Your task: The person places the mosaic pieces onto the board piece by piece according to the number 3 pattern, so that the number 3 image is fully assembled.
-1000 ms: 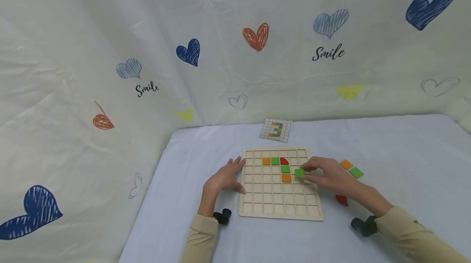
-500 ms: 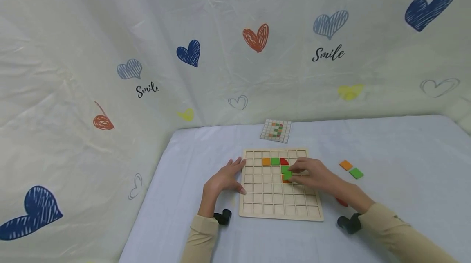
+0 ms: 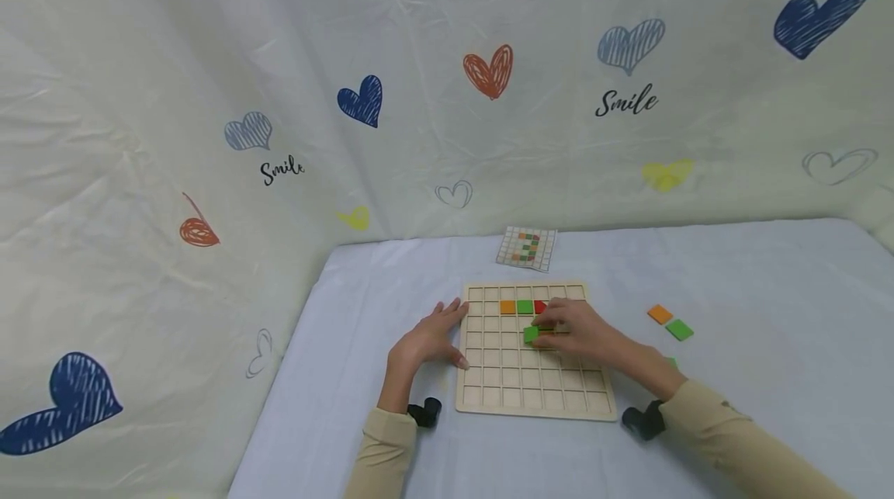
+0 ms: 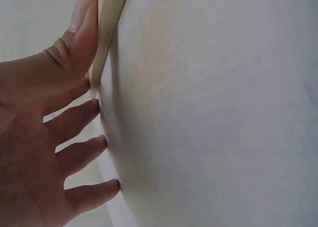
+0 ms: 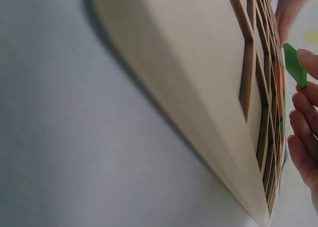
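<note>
A wooden grid board [image 3: 497, 398] lies on the white cloth. In its upper part sit an orange square tile [image 3: 507, 307], a green square tile [image 3: 525, 306] and a partly covered red piece [image 3: 539, 306]. My right hand [image 3: 580, 328] pinches another green tile [image 5: 296, 67] between thumb and finger, tilted above the grid; the tiles below the red piece are hidden behind this hand in the head view. At the board's left edge rests my left hand [image 3: 427, 340], fingers spread, with the thumb [image 4: 82, 26] against the board's rim.
Behind the board lies a small pattern card [image 3: 527, 248]. To the right are a loose orange tile [image 3: 660, 314] and a green tile [image 3: 680, 329]. A sliver of green [image 3: 673, 362] shows beside the right forearm. A heart-printed sheet [image 3: 419, 134] hangs behind.
My right hand has carried the green tile leftward across the board, from right of the placed tiles to just left of their lower column. My left hand stays at the board's edge.
</note>
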The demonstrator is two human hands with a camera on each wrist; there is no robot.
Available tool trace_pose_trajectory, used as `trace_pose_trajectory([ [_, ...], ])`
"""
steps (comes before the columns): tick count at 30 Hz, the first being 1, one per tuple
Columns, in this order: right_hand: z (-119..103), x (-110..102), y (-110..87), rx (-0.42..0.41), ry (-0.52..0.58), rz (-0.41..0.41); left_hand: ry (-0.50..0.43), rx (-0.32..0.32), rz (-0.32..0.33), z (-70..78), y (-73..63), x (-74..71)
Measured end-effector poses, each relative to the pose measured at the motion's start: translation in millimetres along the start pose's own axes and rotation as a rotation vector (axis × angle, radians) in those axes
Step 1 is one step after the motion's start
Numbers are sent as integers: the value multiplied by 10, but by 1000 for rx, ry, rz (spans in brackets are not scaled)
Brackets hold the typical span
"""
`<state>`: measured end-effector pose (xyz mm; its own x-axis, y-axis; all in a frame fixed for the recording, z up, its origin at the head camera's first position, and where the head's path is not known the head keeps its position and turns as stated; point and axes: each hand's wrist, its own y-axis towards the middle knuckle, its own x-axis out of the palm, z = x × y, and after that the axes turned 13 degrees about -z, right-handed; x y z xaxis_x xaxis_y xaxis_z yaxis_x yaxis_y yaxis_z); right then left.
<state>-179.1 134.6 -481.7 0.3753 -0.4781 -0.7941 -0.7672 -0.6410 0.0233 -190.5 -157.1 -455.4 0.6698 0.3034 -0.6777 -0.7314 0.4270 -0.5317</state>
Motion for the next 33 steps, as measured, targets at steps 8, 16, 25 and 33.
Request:
trace_pose_trajectory([
  [8, -4, 57, 25, 2, -41, -5, 11, 2, 0, 7, 8, 10],
  [16, -47, 43, 35, 18, -92, -45, 16, 8, 1, 0, 9, 9],
  [25, -56, 36, 23, -10, -133, -44, -4, 19, 2, 2, 1, -2],
  [33, -26, -6, -38, 7, -128, -40, -3, 11, 0, -18, 0, 3],
])
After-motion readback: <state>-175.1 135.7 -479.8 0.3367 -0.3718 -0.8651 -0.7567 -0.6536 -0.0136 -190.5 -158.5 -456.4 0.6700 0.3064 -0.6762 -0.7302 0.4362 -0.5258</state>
